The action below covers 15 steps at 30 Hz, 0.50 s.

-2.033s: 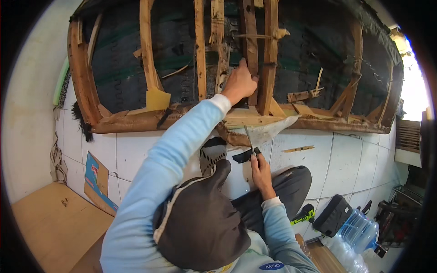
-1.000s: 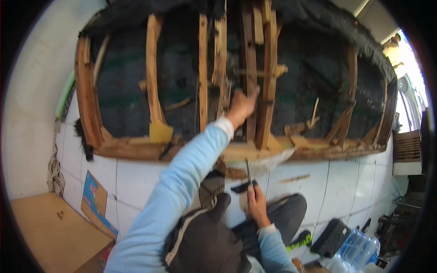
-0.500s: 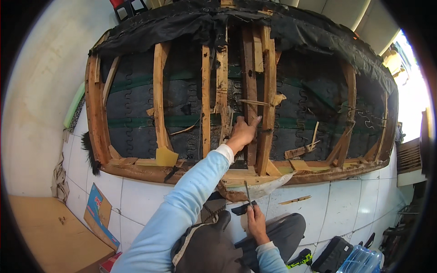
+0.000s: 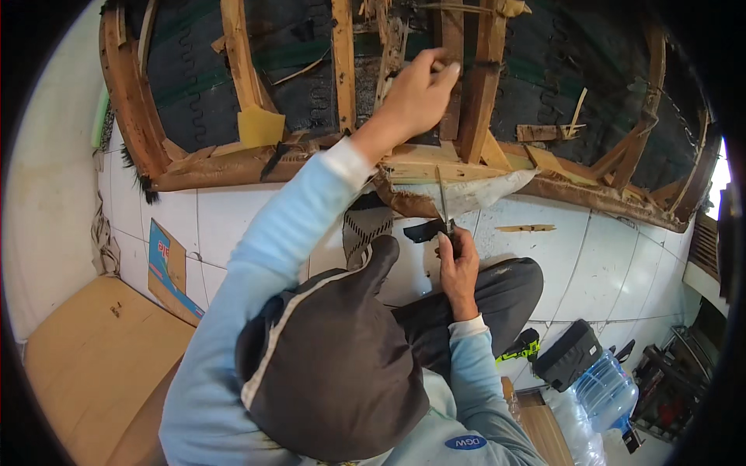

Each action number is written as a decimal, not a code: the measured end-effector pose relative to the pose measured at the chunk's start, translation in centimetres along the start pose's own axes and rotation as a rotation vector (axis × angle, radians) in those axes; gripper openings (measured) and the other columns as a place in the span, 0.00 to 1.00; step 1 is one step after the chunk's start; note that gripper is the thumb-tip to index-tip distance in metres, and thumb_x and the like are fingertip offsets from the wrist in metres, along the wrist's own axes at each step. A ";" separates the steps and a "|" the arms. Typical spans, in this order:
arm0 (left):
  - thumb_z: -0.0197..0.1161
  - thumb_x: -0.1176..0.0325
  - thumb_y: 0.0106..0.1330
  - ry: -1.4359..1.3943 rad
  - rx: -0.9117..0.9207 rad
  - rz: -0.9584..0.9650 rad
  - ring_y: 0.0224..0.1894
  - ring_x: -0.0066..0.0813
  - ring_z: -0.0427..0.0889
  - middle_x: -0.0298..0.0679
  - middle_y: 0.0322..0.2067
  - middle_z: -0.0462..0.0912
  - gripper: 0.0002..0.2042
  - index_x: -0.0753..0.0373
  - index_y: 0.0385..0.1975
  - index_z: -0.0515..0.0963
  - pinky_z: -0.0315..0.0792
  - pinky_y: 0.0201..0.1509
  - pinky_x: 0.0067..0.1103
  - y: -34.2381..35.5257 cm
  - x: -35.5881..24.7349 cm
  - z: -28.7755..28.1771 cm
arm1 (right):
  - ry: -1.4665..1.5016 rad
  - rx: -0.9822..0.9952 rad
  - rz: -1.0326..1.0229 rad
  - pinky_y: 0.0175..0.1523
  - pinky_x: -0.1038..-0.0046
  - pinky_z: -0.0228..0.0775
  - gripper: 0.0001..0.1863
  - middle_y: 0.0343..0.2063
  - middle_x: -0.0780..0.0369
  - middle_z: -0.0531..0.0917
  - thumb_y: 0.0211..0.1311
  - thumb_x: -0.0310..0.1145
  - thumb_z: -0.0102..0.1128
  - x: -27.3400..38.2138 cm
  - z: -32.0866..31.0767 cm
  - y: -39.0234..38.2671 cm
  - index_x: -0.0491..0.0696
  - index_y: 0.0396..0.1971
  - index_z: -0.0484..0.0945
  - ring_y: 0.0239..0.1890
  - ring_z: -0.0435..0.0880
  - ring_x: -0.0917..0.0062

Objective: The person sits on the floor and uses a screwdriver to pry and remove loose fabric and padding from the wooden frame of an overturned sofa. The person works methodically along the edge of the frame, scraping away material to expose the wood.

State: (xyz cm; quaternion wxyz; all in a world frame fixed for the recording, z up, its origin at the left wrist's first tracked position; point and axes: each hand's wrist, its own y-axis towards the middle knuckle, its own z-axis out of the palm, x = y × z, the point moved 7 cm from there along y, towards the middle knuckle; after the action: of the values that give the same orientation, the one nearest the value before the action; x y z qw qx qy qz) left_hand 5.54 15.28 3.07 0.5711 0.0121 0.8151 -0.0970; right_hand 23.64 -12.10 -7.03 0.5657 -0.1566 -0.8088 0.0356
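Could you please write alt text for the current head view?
A bare right hand holds a thin metal tool pointed toward the near rail of a wooden furniture frame, while the left hand is over its slats.

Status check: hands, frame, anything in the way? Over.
Left hand over brown wooden frame, grip unclear. Right hand holding thin grey metal tool. Loose whitish fabric-like flap hanging near tool's shaft, possibly obstructing.

Left hand (image 4: 413,97) is over the wooden frame (image 4: 225,172); right hand (image 4: 459,268) grips slim tool (image 4: 443,196)
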 end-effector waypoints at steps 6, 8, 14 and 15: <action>0.71 0.66 0.75 0.438 -0.134 0.470 0.67 0.46 0.83 0.42 0.61 0.87 0.15 0.62 0.58 0.87 0.70 0.76 0.42 -11.6 1.5 -2.6 | -0.177 -0.081 -0.105 0.45 0.74 0.74 0.14 0.34 0.62 0.82 0.70 0.28 0.78 1.2 -1.0 -0.6 0.40 0.44 0.80 0.36 0.80 0.79; 0.74 0.66 0.72 0.626 -0.133 0.521 0.71 0.47 0.79 0.40 0.63 0.86 0.15 0.59 0.56 0.89 0.64 0.81 0.48 -14.1 2.7 -1.7 | -0.169 -0.076 -0.067 0.46 0.74 0.75 0.14 0.36 0.61 0.81 0.68 0.26 0.79 0.9 -1.2 -0.9 0.40 0.44 0.80 0.38 0.80 0.77; 0.75 0.66 0.71 0.582 -0.156 0.482 0.78 0.48 0.70 0.37 0.68 0.82 0.13 0.53 0.53 0.91 0.47 0.86 0.57 -15.4 4.1 -0.5 | -0.206 -0.131 -0.137 0.42 0.64 0.75 0.14 0.35 0.56 0.80 0.66 0.28 0.81 1.9 -1.1 -0.4 0.42 0.42 0.82 0.34 0.81 0.65; 0.75 0.65 0.71 0.578 -0.148 0.482 0.79 0.49 0.70 0.37 0.69 0.81 0.13 0.52 0.53 0.91 0.46 0.86 0.57 -15.4 4.2 -0.2 | -0.193 -0.133 -0.132 0.42 0.64 0.75 0.14 0.35 0.56 0.81 0.65 0.28 0.81 1.6 -1.0 -0.3 0.42 0.42 0.82 0.34 0.81 0.64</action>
State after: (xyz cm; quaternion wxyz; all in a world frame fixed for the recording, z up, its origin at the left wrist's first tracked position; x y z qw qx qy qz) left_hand 1.86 -0.19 1.49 0.3234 0.1892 0.9210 0.1065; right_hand 24.04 -12.06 -5.19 0.4746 -0.1358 -0.8687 -0.0405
